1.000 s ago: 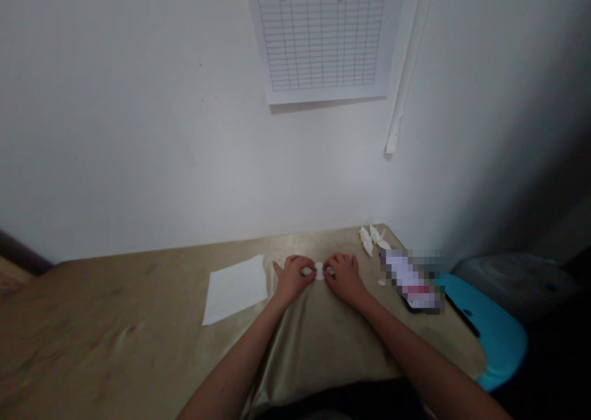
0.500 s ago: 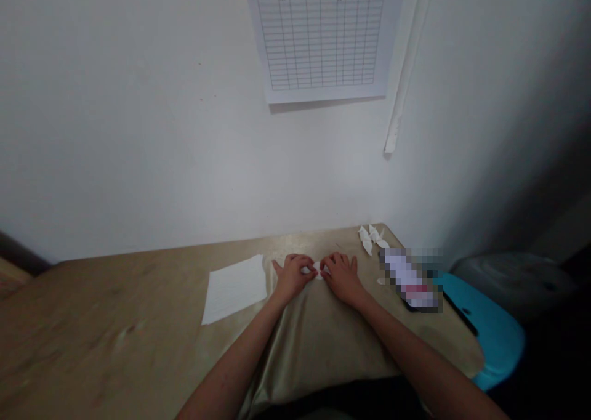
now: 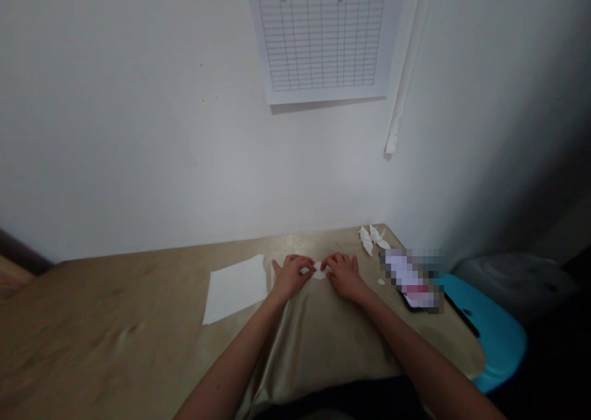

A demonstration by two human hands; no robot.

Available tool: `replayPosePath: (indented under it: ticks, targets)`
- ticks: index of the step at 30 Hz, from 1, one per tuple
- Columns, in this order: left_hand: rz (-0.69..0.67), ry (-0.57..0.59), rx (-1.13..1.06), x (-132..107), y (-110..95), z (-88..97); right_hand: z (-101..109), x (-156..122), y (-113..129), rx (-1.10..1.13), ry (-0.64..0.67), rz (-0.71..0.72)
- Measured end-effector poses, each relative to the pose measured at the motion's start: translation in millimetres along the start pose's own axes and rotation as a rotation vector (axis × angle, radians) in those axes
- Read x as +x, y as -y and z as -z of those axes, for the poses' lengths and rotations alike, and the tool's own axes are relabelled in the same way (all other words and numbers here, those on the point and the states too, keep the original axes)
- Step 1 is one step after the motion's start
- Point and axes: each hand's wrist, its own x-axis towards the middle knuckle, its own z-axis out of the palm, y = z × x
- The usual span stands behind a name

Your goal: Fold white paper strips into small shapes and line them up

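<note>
A small white folded paper piece (image 3: 318, 272) lies on the tan table (image 3: 115, 327) between my two hands. My left hand (image 3: 290, 275) pinches its left end with curled fingers. My right hand (image 3: 344, 274) pinches its right end, fingers bent and close together. Both hands rest on the tabletop near the wall. A flat sheet of white paper (image 3: 235, 287) lies just left of my left hand.
Two small folded white paper figures (image 3: 372, 238) sit at the table's far right corner. A phone-like object (image 3: 410, 281) lies to the right of my right hand, beside a tiny paper scrap (image 3: 381, 281). A turquoise seat (image 3: 484, 331) stands right of the table. A grid chart (image 3: 323, 35) hangs on the wall.
My fingers shifted slightly on the small paper piece, and the hands drew a little closer together. Nothing else on the table moved.
</note>
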Motion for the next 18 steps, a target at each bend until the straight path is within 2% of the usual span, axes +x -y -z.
replayPosePath:
  ticks: [12, 18]
  targets:
    - [-0.032, 0.042, 0.002, -2.8, 9.4, 3.9, 1.1, 1.7, -12.6, 0.053, 0.058, 0.03]
    - [-0.006, 0.034, -0.005, -4.7, 3.8, 4.3, 4.1, -2.1, -10.4, 0.087, 0.006, 0.046]
